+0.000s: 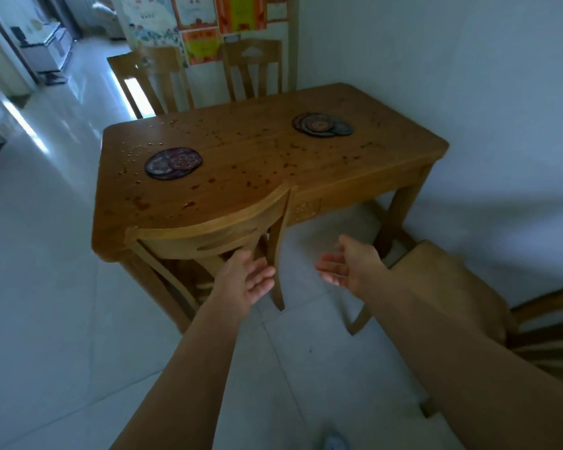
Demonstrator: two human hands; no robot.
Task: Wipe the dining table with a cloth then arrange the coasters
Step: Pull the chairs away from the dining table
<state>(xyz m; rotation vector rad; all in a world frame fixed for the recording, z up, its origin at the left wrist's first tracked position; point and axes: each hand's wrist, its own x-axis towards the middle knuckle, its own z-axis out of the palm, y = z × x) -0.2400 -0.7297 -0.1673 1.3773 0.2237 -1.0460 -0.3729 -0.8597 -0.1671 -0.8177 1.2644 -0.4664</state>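
Both arms reach forward and low, and both hands are empty. The left hand [245,278] is open with the palm turned inward and the fingers loosely spread; it hovers just in front of the near chair [208,235], its fingertips close to the chair's back rail, though whether they touch the wood I cannot tell. The right hand [348,266] is also open, palm facing the left one, fingers slightly curled, held in the air over the floor and apart from everything. A gap stays between the two hands. Beyond them, at twelve o'clock, stands the wooden dining table [387,164], its top speckled all over with droplets and small wet patches, thickest toward the near-left edge. On the table at about eleven o'clock lies one group of coasters [173,163], dark round mats overlapping each other; a second cluster of coasters [322,125] sits farther off at about one o'clock, also overlapping. No cloth shows anywhere in view. Two more chairs [251,69] stand at the table's far side, against a wall hung with bright papers [205,34]. At about four o'clock another chair with a padded seat [452,287] stands partly behind the right forearm. The floor [46,287] is pale tile.
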